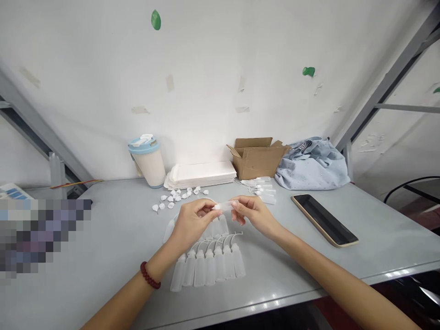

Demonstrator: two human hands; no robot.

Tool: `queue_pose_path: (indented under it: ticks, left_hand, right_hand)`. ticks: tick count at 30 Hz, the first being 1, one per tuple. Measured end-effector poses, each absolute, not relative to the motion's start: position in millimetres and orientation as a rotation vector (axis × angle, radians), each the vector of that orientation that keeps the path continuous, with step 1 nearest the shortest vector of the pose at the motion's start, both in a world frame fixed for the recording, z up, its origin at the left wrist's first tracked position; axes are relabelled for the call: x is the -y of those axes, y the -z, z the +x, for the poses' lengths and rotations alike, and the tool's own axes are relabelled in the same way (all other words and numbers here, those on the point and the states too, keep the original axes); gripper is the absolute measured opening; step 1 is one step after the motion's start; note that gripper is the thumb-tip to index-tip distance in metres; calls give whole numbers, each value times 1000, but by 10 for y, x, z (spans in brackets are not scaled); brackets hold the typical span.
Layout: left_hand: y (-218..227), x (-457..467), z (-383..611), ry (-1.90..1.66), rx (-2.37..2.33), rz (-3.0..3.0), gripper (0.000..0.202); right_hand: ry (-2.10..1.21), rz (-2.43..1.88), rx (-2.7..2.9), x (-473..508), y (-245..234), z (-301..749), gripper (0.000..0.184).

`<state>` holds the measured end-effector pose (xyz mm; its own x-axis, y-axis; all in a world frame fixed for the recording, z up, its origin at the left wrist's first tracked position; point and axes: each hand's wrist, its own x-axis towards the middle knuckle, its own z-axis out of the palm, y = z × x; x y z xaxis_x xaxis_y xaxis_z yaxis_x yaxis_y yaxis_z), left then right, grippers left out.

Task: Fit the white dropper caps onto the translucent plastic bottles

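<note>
My left hand (pixel 189 222) grips the neck end of a small translucent plastic squeeze bottle (pixel 225 206), which lies roughly level above the table. The other end of this bottle is between the fingertips of my right hand (pixel 257 215). Just below my hands, a row of similar squeeze bottles (pixel 209 268) lies on the table, with thin curved white tubes at their tops. Behind that row is a second group of bottles (pixel 222 225), partly covered by my left hand. Small white caps (pixel 177 197) are scattered beyond my left hand.
At the back stand a cup with a blue lid (pixel 151 160), a stack of white flat boxes or trays (pixel 202 174), an open cardboard box (pixel 259 160) and a light blue cloth bundle (pixel 312 167). More bottles (pixel 266 190) lie before the box. A phone (pixel 325 220) lies right.
</note>
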<state>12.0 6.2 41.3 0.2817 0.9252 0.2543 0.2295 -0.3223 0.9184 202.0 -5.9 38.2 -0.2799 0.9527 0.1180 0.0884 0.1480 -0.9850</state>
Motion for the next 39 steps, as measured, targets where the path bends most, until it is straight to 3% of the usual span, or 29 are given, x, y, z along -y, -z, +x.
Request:
queue_pose_path:
  ticks: [6,12,17,23,30,39]
  left_hand:
    - [-437,-40,143,-1070,-1012,1738,18]
    - [-473,-26,145,-856,-1008,1684,44]
    - [-458,16,145,-905,-1095,1911,31]
    - [-444,36,152,-1002,-1090,2187,23]
    - [-500,18,123,-731,-936,1826,32]
    - [-556,-20,108,-751,-847,1647,33]
  right_hand:
    - [-1326,-970,1511,41,-399,2026,39]
    - [-1286,-965,1491,50,-418,2013,38]
    - [-1140,-1088,1598,61,-429,2032,39]
    - [-1194,-1172,1653,63,-434,2029,48]
    - [-496,-983,2041,130,-437,2007,24]
    - [-90,-842,2189,109,-325,2031,22]
